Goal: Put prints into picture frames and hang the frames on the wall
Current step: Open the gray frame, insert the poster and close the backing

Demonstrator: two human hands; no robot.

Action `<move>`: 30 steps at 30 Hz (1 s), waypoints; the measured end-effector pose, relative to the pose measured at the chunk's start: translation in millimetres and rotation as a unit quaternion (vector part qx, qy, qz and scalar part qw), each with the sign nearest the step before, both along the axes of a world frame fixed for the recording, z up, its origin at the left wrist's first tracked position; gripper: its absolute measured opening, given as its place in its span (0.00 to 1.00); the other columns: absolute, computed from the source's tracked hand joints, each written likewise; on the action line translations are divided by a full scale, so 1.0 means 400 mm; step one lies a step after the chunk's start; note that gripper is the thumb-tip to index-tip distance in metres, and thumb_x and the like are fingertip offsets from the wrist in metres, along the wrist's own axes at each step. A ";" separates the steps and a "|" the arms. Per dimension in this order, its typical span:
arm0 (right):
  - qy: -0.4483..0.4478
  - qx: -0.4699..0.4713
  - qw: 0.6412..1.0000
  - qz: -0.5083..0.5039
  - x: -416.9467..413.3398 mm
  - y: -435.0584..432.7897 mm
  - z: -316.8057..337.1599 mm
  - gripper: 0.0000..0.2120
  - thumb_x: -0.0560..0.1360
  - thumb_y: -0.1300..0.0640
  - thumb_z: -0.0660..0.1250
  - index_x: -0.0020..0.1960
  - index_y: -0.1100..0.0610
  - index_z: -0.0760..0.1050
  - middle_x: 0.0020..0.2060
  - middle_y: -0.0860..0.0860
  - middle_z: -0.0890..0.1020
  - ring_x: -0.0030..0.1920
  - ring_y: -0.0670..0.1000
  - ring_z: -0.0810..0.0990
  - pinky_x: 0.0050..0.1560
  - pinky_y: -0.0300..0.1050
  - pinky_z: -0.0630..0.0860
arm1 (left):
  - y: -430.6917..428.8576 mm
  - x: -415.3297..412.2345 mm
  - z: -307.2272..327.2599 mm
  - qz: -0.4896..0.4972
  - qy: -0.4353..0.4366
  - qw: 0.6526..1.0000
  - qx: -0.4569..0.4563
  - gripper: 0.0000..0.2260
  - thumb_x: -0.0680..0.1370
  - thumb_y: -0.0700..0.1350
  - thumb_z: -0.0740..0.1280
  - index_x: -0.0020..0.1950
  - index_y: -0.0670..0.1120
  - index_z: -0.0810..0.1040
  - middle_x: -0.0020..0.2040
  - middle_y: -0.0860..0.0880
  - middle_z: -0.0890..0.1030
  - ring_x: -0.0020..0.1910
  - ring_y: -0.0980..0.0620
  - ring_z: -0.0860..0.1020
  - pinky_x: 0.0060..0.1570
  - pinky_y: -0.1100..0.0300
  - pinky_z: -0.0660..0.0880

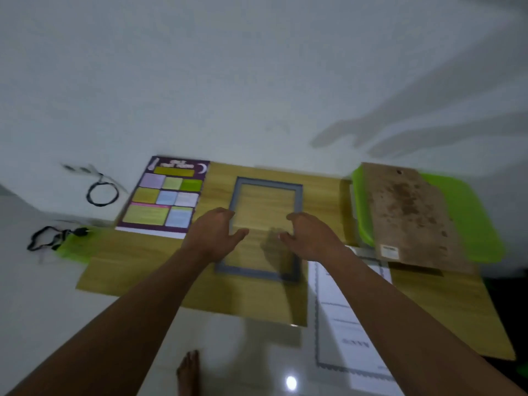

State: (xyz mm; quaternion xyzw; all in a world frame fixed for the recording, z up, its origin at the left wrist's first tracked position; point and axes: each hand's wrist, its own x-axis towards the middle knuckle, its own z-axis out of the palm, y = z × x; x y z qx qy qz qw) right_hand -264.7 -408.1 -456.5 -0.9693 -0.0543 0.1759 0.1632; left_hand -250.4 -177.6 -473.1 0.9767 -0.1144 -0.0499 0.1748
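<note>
A grey picture frame [268, 184] lies flat and empty on a low wooden table [128, 270], with the wood showing through it. My left hand [213, 234] hovers over the frame's left side, fingers loosely spread and holding nothing. Over the frame's right side is my right hand [310, 238], fingers relaxed and empty too. A colourful purple print [165, 197] lies at the table's far left corner. A white certificate print [345, 324] with a grey border lies at the near right, partly under my right forearm. The view is blurred.
A brown backing board [408, 215] rests on a green tray [468, 212] at the table's right. Black cables [101, 192] lie on the white floor to the left, by a white wall. My bare foot [188, 372] stands near the table's front edge.
</note>
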 end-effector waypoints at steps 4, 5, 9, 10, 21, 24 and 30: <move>0.012 0.010 1.000 -0.002 0.115 0.171 -0.006 0.30 0.82 0.43 0.59 0.77 0.60 0.62 0.68 0.58 0.74 0.71 0.57 0.70 0.66 0.50 0.71 | 0.179 0.100 -0.007 0.019 0.008 1.000 -0.014 0.29 0.76 0.60 0.66 0.69 0.42 0.73 0.67 0.43 0.76 0.66 0.44 0.73 0.63 0.52 0.69; 0.020 0.011 1.000 -0.005 0.140 0.215 -0.014 0.29 0.82 0.44 0.58 0.77 0.60 0.62 0.68 0.58 0.74 0.71 0.57 0.69 0.67 0.50 0.70 | 0.223 0.121 -0.015 0.025 0.010 0.999 -0.022 0.28 0.76 0.60 0.66 0.68 0.41 0.74 0.65 0.42 0.77 0.65 0.43 0.74 0.63 0.52 0.69; 0.034 0.029 0.999 -0.029 0.231 0.393 -0.061 0.24 0.81 0.45 0.61 0.69 0.60 0.70 0.66 0.57 0.75 0.67 0.58 0.73 0.62 0.50 0.72 | 0.391 0.210 -0.070 0.039 0.026 0.999 -0.017 0.28 0.75 0.58 0.67 0.66 0.39 0.75 0.62 0.40 0.78 0.62 0.40 0.75 0.61 0.50 0.70; 0.037 0.036 0.998 -0.037 0.252 0.437 -0.075 0.23 0.81 0.45 0.62 0.69 0.59 0.70 0.65 0.57 0.76 0.65 0.57 0.74 0.61 0.50 0.73 | 0.427 0.233 -0.084 0.039 0.026 0.999 -0.013 0.26 0.75 0.55 0.69 0.66 0.39 0.75 0.61 0.39 0.79 0.61 0.40 0.76 0.60 0.50 0.71; 0.046 0.011 0.990 -0.134 0.406 0.706 -0.248 0.18 0.79 0.47 0.65 0.64 0.57 0.73 0.59 0.56 0.72 0.61 0.58 0.72 0.57 0.53 0.75 | 0.630 0.392 -0.225 0.087 0.064 0.994 0.016 0.23 0.74 0.52 0.71 0.65 0.46 0.72 0.63 0.44 0.75 0.61 0.42 0.73 0.55 0.47 0.76; 0.028 0.014 0.981 -0.192 0.423 0.728 -0.267 0.19 0.79 0.47 0.66 0.63 0.58 0.73 0.59 0.56 0.73 0.63 0.58 0.72 0.58 0.54 0.75 | 0.633 0.398 -0.251 0.100 0.081 0.992 0.009 0.23 0.73 0.50 0.72 0.66 0.46 0.72 0.64 0.44 0.74 0.63 0.41 0.71 0.56 0.47 0.74; 0.009 0.091 0.957 -0.277 0.449 0.738 -0.291 0.15 0.75 0.52 0.72 0.58 0.57 0.76 0.55 0.54 0.76 0.58 0.56 0.75 0.53 0.51 0.76 | 0.634 0.405 -0.256 0.127 0.077 0.989 -0.023 0.23 0.71 0.48 0.74 0.64 0.49 0.74 0.64 0.47 0.75 0.63 0.42 0.71 0.56 0.48 0.74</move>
